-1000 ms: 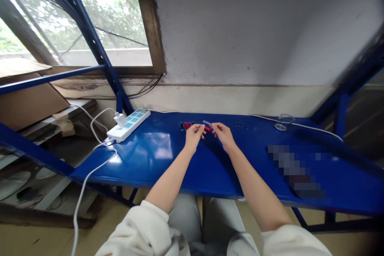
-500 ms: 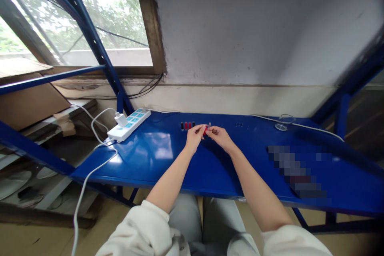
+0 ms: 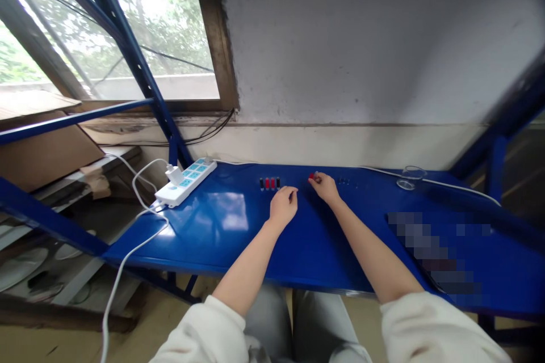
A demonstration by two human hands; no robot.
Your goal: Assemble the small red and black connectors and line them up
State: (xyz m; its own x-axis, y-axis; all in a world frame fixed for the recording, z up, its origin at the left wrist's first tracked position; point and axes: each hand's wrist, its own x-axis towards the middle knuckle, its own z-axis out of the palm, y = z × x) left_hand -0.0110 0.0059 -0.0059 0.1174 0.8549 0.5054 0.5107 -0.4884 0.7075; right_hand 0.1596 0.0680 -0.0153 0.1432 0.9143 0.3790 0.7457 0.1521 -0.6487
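My right hand (image 3: 325, 188) is closed on a small red cylinder (image 3: 313, 176) with a clear end, held over the back of the blue table. My left hand (image 3: 284, 205) hovers to its left, apart from it, thumb and fingertips drawn together. Whatever the left fingers may pinch is hidden or too small to see. Just behind the left hand stands a short row of small cylinders with clear lower ends: black ones (image 3: 261, 184) at both ends and red ones (image 3: 267, 184) between. To the right of my right hand lie several tiny clear pieces (image 3: 344, 181).
A white power strip (image 3: 186, 181) with a plug and cable sits at the table's left. Clear round pieces (image 3: 406, 184) lie at the back right by a white cable. A pixelated dark object (image 3: 434, 249) covers the right front. Blue frame posts (image 3: 164, 119) rise beside the table.
My hands have separated. The right has moved right, carrying the red cylinder, while the left has let go of it and drawn slightly towards me. The standing row is unchanged.
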